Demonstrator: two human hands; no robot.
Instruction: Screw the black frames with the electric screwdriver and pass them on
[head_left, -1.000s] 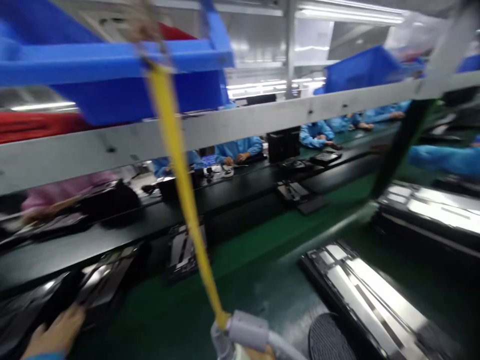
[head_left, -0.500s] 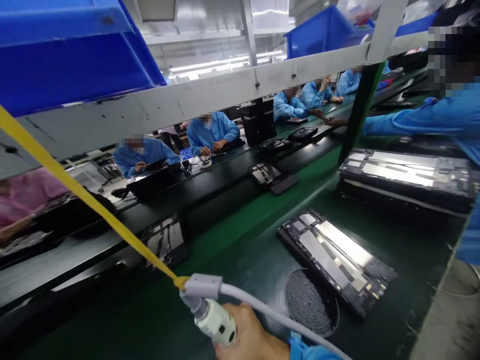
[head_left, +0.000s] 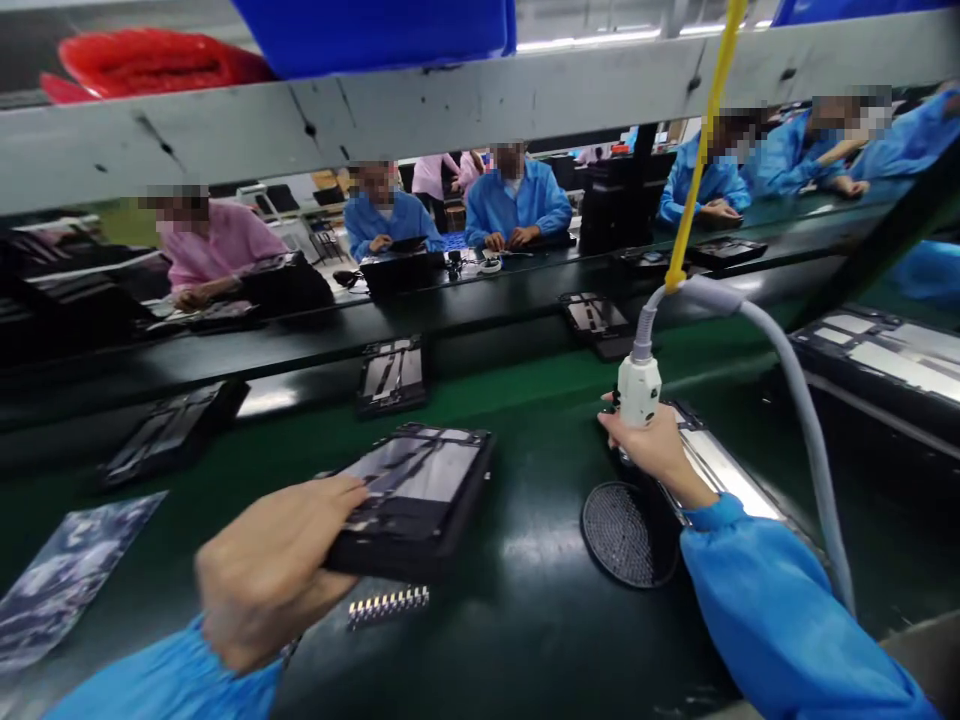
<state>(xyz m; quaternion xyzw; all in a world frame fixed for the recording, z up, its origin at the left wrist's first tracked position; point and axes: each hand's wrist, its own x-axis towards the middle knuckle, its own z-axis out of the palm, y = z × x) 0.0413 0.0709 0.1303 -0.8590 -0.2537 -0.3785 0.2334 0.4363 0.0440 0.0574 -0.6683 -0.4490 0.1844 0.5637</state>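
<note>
My left hand [head_left: 274,565] grips the near corner of a black tablet chassis [head_left: 420,495] and holds it tilted above the green belt [head_left: 525,600]. My right hand [head_left: 651,448] is wrapped round a white electric screwdriver [head_left: 638,388], held upright over a second chassis [head_left: 720,470] to the right. A grey cable [head_left: 795,400] and a yellow strap [head_left: 701,150] run from the tool's top up to the shelf. A small strip of screws [head_left: 388,605] lies on the belt under the tilted chassis.
A round perforated pad [head_left: 619,535] sits on the belt beside my right wrist. More chassis [head_left: 391,375] lie on the far black belt. A printed sheet [head_left: 67,575] lies at left. Several seated workers in blue and pink coats face me. Blue bins [head_left: 375,30] stand on the shelf overhead.
The view has swung left and down. My left hand has come in holding a chassis. My right hand carried the screwdriver from the bottom edge to upright at the right.
</note>
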